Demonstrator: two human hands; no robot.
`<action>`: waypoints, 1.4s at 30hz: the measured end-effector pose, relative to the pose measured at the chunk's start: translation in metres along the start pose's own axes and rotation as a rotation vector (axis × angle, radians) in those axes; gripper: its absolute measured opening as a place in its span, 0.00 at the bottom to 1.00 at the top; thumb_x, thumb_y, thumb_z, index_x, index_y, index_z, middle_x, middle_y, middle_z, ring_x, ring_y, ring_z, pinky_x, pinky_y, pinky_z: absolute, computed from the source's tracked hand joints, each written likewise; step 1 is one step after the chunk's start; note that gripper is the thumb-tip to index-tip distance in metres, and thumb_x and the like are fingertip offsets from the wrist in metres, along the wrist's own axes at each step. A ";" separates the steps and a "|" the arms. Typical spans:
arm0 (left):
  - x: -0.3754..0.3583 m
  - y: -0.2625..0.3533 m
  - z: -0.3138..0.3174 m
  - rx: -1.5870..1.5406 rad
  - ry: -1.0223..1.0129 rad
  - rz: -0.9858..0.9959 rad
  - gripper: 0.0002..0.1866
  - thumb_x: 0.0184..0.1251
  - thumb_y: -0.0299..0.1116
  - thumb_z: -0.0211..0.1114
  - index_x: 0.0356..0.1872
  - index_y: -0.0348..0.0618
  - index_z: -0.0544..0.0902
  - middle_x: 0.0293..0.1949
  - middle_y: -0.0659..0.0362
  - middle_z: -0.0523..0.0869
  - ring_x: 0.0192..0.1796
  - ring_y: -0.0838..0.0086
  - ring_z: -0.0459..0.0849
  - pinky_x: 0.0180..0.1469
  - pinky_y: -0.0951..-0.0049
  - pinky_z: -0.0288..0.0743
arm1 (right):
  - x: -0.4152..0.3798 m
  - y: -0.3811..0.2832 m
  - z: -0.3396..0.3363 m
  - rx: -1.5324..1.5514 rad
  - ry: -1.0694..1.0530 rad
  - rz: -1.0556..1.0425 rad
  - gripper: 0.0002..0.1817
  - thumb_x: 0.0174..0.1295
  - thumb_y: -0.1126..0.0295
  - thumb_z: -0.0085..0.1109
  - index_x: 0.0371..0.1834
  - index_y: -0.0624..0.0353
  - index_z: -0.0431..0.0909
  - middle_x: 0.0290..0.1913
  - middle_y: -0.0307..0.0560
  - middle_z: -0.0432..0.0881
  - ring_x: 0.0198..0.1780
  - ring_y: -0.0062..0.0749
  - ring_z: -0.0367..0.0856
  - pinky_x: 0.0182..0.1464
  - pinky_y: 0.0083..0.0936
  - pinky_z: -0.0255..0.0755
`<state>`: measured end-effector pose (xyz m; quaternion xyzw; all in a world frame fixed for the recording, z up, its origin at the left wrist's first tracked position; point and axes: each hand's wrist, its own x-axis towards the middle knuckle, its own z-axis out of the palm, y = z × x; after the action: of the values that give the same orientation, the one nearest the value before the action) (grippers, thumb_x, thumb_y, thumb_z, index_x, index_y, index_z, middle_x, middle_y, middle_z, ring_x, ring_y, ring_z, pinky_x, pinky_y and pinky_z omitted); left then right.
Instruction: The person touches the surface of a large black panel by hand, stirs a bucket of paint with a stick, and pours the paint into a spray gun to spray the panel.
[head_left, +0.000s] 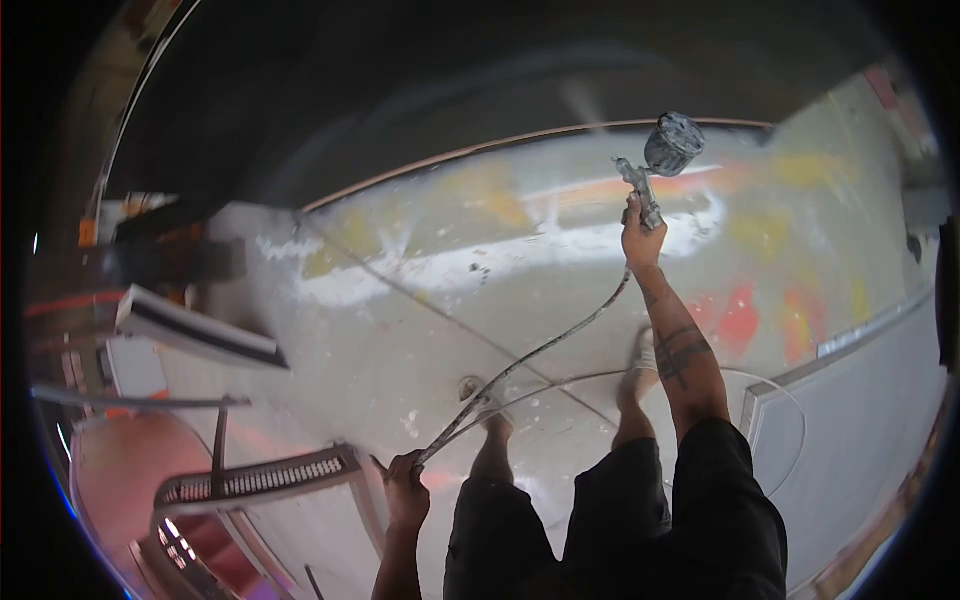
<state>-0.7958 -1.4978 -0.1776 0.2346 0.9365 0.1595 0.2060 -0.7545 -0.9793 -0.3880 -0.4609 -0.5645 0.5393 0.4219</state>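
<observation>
My right hand [643, 240] is wrapped round the handle of a paint-spattered spray gun [640, 190], with a spotted cup [674, 143] on its upper side. A faint pale mist shows in front of the gun, against a large dark panel [400, 90]. From the gun's handle a hose [570, 332] runs down to my left hand [406, 490], whose fingers are closed round it at the lower left. More of the hose loops behind my legs toward the right.
The concrete floor [400, 370] carries white, yellow and red paint marks. At the lower left stand a part with a perforated grille [280, 478] and a reddish panel [115, 470]. A pale long part [190, 325] juts in from the left. A flat grey panel [850, 430] lies at the right.
</observation>
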 end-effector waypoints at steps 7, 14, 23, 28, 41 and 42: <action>-0.037 -0.108 -0.037 -0.117 0.047 -0.208 0.15 0.61 0.14 0.57 0.44 0.41 0.84 0.36 0.55 0.86 0.43 0.57 0.85 0.76 0.30 0.34 | -0.105 -0.013 0.195 -0.028 -0.320 -0.059 0.13 0.72 0.63 0.61 0.35 0.63 0.81 0.23 0.29 0.74 0.26 0.12 0.68 0.28 0.17 0.61; -0.052 -0.176 -0.058 -0.252 0.117 -0.401 0.15 0.62 0.14 0.57 0.46 0.40 0.84 0.38 0.51 0.86 0.45 0.51 0.85 0.76 0.29 0.33 | -0.196 -0.028 0.402 0.019 -0.535 -0.201 0.12 0.73 0.67 0.59 0.38 0.66 0.82 0.27 0.31 0.77 0.30 0.14 0.73 0.32 0.20 0.67; -0.071 -0.221 -0.035 -0.382 0.208 -0.520 0.19 0.55 0.10 0.52 0.47 0.35 0.83 0.37 0.46 0.85 0.42 0.50 0.84 0.57 0.53 0.73 | -0.278 -0.033 0.535 -0.053 -0.871 -0.346 0.21 0.64 0.56 0.66 0.52 0.59 0.84 0.36 0.62 0.88 0.41 0.57 0.88 0.44 0.41 0.79; -0.053 -0.209 -0.034 -0.218 0.116 -0.470 0.18 0.59 0.11 0.53 0.48 0.35 0.83 0.35 0.50 0.85 0.39 0.56 0.85 0.65 0.50 0.64 | -0.257 -0.012 0.477 -0.092 -0.825 -0.297 0.15 0.66 0.56 0.65 0.44 0.57 0.83 0.29 0.61 0.85 0.34 0.62 0.84 0.35 0.43 0.78; 0.005 -0.058 0.026 -0.050 -0.002 -0.100 0.15 0.63 0.16 0.55 0.46 0.41 0.84 0.33 0.56 0.82 0.40 0.58 0.83 0.77 0.29 0.34 | -0.019 0.045 0.092 -0.150 -0.100 -0.182 0.12 0.69 0.65 0.63 0.40 0.65 0.82 0.23 0.41 0.81 0.26 0.17 0.76 0.30 0.23 0.71; 0.010 -0.037 0.033 -0.042 -0.007 -0.079 0.15 0.63 0.16 0.55 0.46 0.41 0.84 0.33 0.56 0.82 0.40 0.58 0.83 0.77 0.29 0.34 | 0.001 0.049 0.061 -0.128 -0.052 -0.178 0.12 0.70 0.65 0.62 0.39 0.66 0.81 0.22 0.40 0.80 0.26 0.16 0.76 0.30 0.23 0.70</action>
<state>-0.8023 -1.5173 -0.2239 0.1936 0.9407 0.1701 0.2205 -0.8108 -0.9919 -0.4403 -0.4207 -0.6473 0.4743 0.4231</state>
